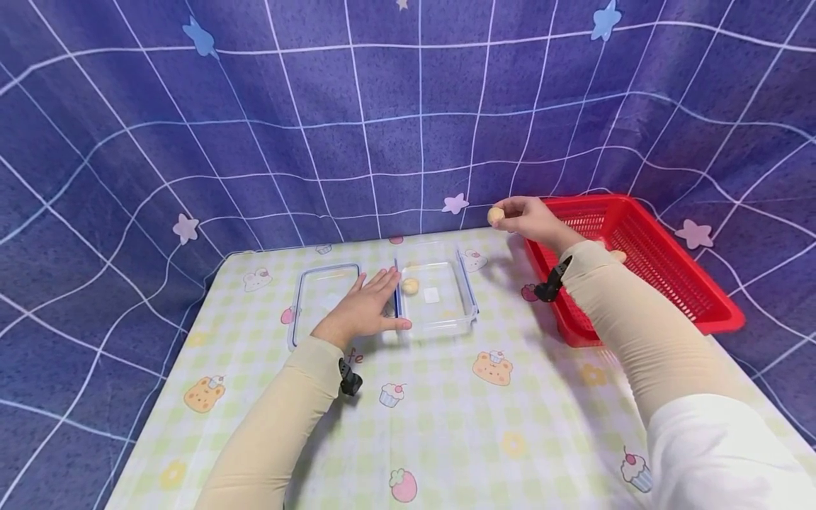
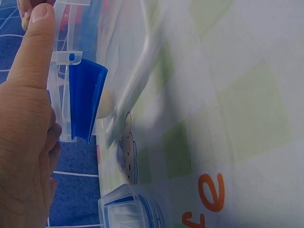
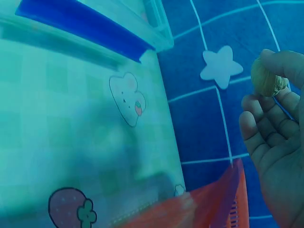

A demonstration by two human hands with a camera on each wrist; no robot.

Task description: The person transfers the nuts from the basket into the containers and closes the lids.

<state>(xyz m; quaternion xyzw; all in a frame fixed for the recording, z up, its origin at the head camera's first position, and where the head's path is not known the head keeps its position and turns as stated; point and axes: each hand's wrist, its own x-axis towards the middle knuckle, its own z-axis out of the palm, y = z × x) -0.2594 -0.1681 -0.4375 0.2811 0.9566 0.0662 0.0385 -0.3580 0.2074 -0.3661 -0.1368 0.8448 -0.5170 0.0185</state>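
My right hand pinches a small round tan ball, ridged on one side, between thumb and fingers. It is raised near the far table edge, just left of the red basket. My left hand lies with straight fingers against the left side of a clear plastic container, beside its blue latch flap. Inside that container, close to its left wall, sits a similar tan ball. Another tan piece shows in the basket, partly hidden by my right forearm.
A clear lid with a blue edge lies on the table left of the container. The table has a checked, cartoon-printed cloth. A blue curtain with white lines hangs behind and at both sides.
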